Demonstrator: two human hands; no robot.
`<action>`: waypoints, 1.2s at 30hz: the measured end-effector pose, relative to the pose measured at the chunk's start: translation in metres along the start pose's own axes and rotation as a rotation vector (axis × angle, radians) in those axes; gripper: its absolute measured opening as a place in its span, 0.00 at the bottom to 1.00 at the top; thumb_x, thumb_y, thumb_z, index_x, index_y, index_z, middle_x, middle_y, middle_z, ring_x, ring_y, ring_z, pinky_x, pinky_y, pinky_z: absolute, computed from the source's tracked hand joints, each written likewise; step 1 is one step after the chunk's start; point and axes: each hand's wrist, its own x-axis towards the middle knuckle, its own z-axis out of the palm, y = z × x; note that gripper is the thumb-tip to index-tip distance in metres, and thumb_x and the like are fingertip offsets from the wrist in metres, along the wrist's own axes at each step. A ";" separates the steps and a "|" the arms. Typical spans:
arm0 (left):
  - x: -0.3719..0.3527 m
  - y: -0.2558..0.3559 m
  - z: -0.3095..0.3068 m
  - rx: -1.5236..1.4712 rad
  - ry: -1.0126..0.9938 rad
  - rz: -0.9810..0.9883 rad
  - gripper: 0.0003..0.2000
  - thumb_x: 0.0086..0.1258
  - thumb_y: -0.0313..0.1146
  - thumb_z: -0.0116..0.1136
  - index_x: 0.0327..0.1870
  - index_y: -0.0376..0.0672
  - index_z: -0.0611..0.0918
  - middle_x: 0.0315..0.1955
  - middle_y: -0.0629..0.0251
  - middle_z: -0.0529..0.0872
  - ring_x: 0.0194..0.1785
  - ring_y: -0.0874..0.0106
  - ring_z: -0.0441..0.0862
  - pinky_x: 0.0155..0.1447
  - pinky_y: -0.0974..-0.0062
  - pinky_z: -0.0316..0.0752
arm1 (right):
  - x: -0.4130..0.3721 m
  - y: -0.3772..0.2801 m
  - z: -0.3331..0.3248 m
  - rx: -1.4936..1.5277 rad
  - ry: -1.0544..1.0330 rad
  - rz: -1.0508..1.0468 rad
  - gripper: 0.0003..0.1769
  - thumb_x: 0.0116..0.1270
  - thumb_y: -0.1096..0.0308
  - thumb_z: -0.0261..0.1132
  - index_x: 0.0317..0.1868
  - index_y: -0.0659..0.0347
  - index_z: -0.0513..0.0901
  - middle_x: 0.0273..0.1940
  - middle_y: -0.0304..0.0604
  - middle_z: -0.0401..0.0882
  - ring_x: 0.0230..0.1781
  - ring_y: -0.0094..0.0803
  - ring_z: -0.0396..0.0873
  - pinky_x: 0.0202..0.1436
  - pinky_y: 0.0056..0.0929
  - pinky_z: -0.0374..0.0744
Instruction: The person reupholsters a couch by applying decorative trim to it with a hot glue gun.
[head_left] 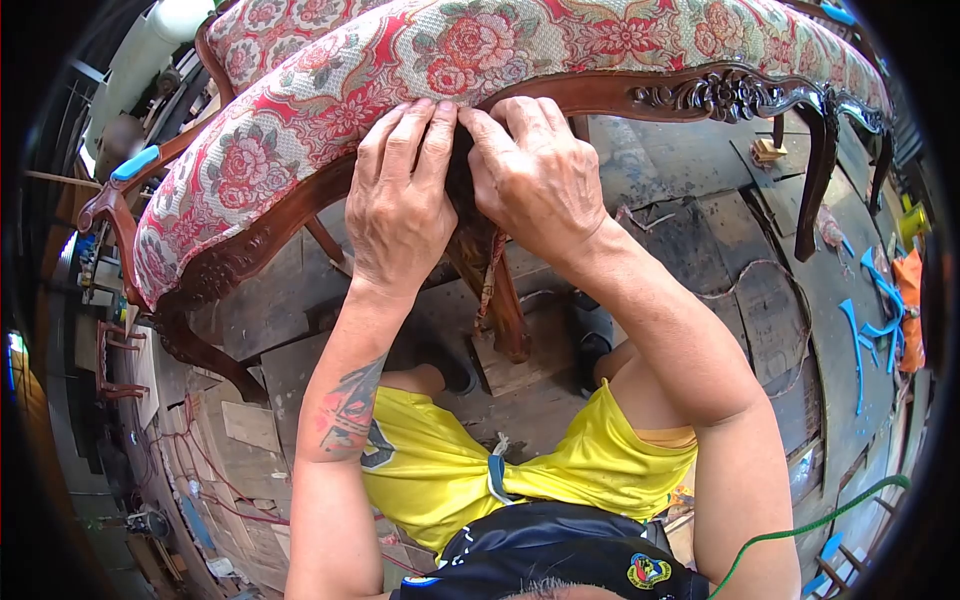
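A sofa seat covered in floral fabric (480, 55) curves across the top, with a carved dark wooden frame (590, 95) along its lower edge. My left hand (403, 195) presses its fingertips together on the fabric's edge, just left of the middle leg. Close beside it, my right hand (535, 170) has curled fingers at the same edge, above the wooden leg (505, 320). A narrow strip of fabric (490, 280) hangs down along that leg. Whatever lies under the fingertips of either hand is hidden.
The leg stands on a small wooden board (500, 375) between my feet. Blue strips (858, 350) and an orange bag (909, 310) lie at the right. A green cord (820, 520) crosses the lower right. Thin wires trail over the floorboards. A wooden armrest (110, 205) juts out at the left.
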 end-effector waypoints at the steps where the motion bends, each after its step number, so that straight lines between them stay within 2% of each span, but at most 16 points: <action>1: 0.000 0.000 0.000 0.001 -0.006 -0.001 0.28 0.68 0.21 0.65 0.72 0.46 0.87 0.66 0.62 0.87 0.73 0.59 0.81 0.77 0.61 0.80 | 0.000 0.001 0.001 0.021 0.016 0.005 0.18 0.68 0.68 0.69 0.56 0.64 0.90 0.44 0.47 0.85 0.49 0.44 0.85 0.41 0.36 0.90; 15: 0.001 0.004 -0.001 0.004 -0.011 -0.004 0.28 0.67 0.20 0.64 0.71 0.45 0.87 0.67 0.61 0.86 0.72 0.58 0.81 0.77 0.60 0.80 | 0.002 0.003 0.004 0.122 0.062 0.065 0.14 0.68 0.68 0.71 0.52 0.62 0.92 0.43 0.48 0.86 0.48 0.46 0.86 0.45 0.42 0.91; 20: 0.001 0.001 0.001 -0.042 0.015 -0.014 0.26 0.68 0.19 0.63 0.70 0.44 0.87 0.66 0.61 0.87 0.72 0.59 0.82 0.77 0.61 0.80 | 0.005 0.003 0.002 0.118 0.045 0.069 0.14 0.68 0.68 0.72 0.52 0.61 0.92 0.43 0.48 0.87 0.48 0.46 0.87 0.42 0.42 0.91; 22: -0.001 -0.002 0.006 -0.147 0.076 -0.045 0.25 0.69 0.19 0.62 0.69 0.43 0.87 0.65 0.62 0.88 0.72 0.59 0.82 0.77 0.61 0.80 | 0.005 0.003 0.001 0.104 0.045 0.059 0.14 0.67 0.68 0.72 0.52 0.61 0.92 0.42 0.49 0.86 0.48 0.47 0.87 0.42 0.42 0.91; 25: 0.003 0.002 0.001 -0.085 0.040 -0.055 0.24 0.73 0.19 0.62 0.71 0.45 0.85 0.65 0.62 0.88 0.70 0.58 0.82 0.76 0.60 0.79 | 0.006 0.002 0.001 0.089 0.034 0.051 0.14 0.68 0.68 0.71 0.51 0.61 0.92 0.42 0.49 0.86 0.48 0.47 0.87 0.41 0.43 0.91; 27: 0.003 0.004 0.000 -0.048 0.022 -0.042 0.25 0.71 0.20 0.62 0.70 0.44 0.86 0.66 0.62 0.87 0.71 0.58 0.82 0.76 0.61 0.79 | 0.006 0.002 0.001 0.085 0.025 0.051 0.13 0.68 0.68 0.71 0.51 0.61 0.91 0.42 0.49 0.86 0.48 0.47 0.87 0.41 0.43 0.91; 36: 0.001 0.002 0.003 -0.024 0.014 -0.019 0.25 0.68 0.20 0.63 0.67 0.42 0.88 0.67 0.62 0.86 0.71 0.59 0.81 0.77 0.61 0.79 | 0.013 -0.001 0.007 0.191 0.074 0.210 0.09 0.71 0.65 0.69 0.43 0.62 0.89 0.39 0.54 0.89 0.45 0.52 0.87 0.45 0.49 0.90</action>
